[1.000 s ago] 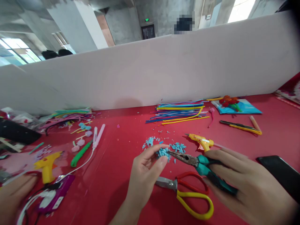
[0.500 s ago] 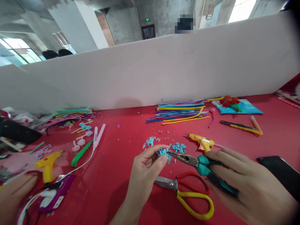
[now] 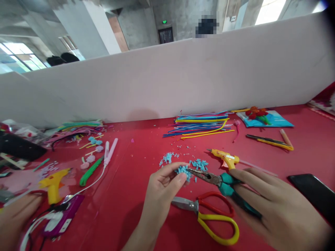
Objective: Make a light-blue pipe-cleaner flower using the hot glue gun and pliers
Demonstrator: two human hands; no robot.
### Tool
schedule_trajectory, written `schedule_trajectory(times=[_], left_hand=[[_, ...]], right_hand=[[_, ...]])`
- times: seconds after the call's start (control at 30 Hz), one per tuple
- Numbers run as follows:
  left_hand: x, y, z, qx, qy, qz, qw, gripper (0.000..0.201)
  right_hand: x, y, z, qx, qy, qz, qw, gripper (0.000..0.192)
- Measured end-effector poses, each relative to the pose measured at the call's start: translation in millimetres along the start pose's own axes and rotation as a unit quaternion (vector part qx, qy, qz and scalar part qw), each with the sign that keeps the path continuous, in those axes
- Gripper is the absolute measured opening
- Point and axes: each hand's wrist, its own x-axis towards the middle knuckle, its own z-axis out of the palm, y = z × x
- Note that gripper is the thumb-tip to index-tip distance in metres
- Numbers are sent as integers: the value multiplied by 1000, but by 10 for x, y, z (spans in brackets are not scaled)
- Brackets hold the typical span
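Between the thumb and fingers of my left hand (image 3: 163,191) is a small light-blue cluster (image 3: 184,170) made of many short pieces. My right hand (image 3: 277,202) is wrapped round the green and black handles of needle-nose pliers (image 3: 209,177). The tips of the pliers meet the right edge of the cluster; whether they pinch a piece is too small to tell. Just behind lies a pile of cut light-blue pieces (image 3: 199,164), with finer blue bits (image 3: 167,158) to its left. Scissors (image 3: 195,205) with a red and a yellow handle lie below my hands.
A yellow glue gun (image 3: 225,157) lies behind my right hand, a black phone (image 3: 311,191) far right. Coloured stems (image 3: 201,123) lie near the white partition (image 3: 157,83). At left are another glue gun (image 3: 53,184), a purple power strip (image 3: 64,216) and another person's hand (image 3: 21,212).
Almost nothing differs. My right hand's fingers have shifted slightly on the pliers' handles, while the left hand and the cluster stay in place.
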Motion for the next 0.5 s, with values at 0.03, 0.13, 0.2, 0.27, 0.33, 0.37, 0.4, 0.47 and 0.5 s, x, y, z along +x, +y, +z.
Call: schedule_trajectory(times=[0.03, 0.13, 0.2, 0.27, 0.33, 0.37, 0.4, 0.47, 0.5], left_hand=[[3, -6, -3, -3, -3, -1, 1000, 16], [9, -21, -20, -11, -6, 0, 1000, 14], [15, -27, -34, -9, -11, 1, 1000, 13], [23, -29, -44, -2, -20, 2, 1000, 12], [30, -25, -46, 5, -30, 3, 1000, 12], [32, -21, -44, 6, -31, 3, 999, 12], [32, -14, -40, 7, -29, 2, 1000, 12], [27, 4, -28, 8, -19, -5, 1000, 14], [23, 16, -22, 7, -14, -8, 1000, 15]], right_hand=[[-6, 10, 11, -36, 5, -20, 999, 21], [-45, 34, 40, -132, 15, -63, 989, 22], [-83, 38, 54, -172, 18, -82, 982, 22], [-119, 31, 64, -193, 12, -87, 977, 25], [-136, 20, 68, -199, 5, -77, 977, 29], [-133, 17, 67, -198, 2, -73, 977, 30], [-121, 16, 62, -195, 0, -73, 978, 29], [-78, 21, 46, -174, -4, -82, 981, 23], [-53, 27, 35, -156, -4, -85, 984, 21]])
